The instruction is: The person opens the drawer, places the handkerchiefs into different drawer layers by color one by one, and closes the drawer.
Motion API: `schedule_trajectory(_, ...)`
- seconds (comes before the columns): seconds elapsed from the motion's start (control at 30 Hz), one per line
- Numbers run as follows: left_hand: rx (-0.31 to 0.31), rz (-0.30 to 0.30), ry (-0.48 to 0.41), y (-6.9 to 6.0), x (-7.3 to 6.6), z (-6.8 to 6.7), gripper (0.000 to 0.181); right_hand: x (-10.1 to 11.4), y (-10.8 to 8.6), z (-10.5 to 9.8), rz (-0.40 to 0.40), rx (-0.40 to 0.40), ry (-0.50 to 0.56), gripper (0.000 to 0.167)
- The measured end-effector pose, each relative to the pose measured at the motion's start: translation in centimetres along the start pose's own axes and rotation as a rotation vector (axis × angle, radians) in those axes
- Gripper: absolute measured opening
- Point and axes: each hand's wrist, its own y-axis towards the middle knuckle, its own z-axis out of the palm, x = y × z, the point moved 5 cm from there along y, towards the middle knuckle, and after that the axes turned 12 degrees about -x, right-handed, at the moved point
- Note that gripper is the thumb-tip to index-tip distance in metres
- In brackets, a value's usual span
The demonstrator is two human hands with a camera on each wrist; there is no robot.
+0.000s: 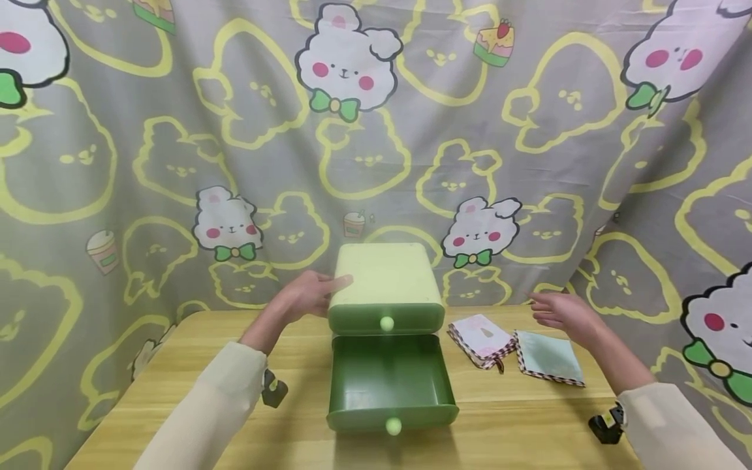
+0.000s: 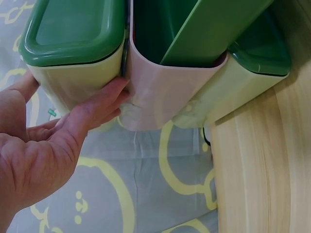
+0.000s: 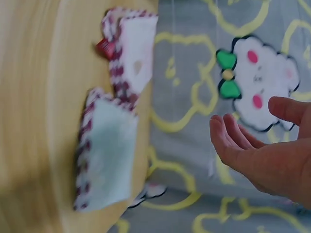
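Green-cream drawer unit (image 1: pixel 364 320) near table (image 1: pixel 302 391) back edge, one drawer (image 1: pixel 390 378) open | left hand (image 1: pixel 307 295) grips top tier (image 1: pixel 384 274), perhaps for steadying | right hand (image 1: pixel 565 316) empty, fingers loosely extended, near cloths (image 1: pixel 550 356) toward right back corner

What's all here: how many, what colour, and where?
Table: 1, light wood, foreground
Drawer unit: 1, pale yellow, pink, pale green, on the table
Open drawer: 1, green, unit's middle
Closed drawers: 2, green, above and below it
Knobs: 2, pale green, on the upper two drawers
Folded cloths: 2, white and mint, checked-edged, right of the unit
Tag: 1, red, on the white one
Cartoon-print fabric: count unclear, mostly grey, behind
Sleeves: 2, cream, one per arm
Wrist devices: 2, black, by the sleeves
Left hand: 1, bare, holding the unit's upper left
Right hand: 1, bare, raised near the cloths
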Motion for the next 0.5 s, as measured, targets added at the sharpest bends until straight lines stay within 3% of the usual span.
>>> schedule_trajectory(0.23,0.004,-0.022,-0.031,0.1,-0.2,0.4,0.079,-4.6,0.2,-2.4,0.087,-0.044,-0.023,0.068)
schedule_trajectory(0.5,0.006,-0.025,-0.038,0.3,-0.3,0.6,0.078,-7.9,0.0,-4.1,0.161,-0.089,-0.014,0.073)
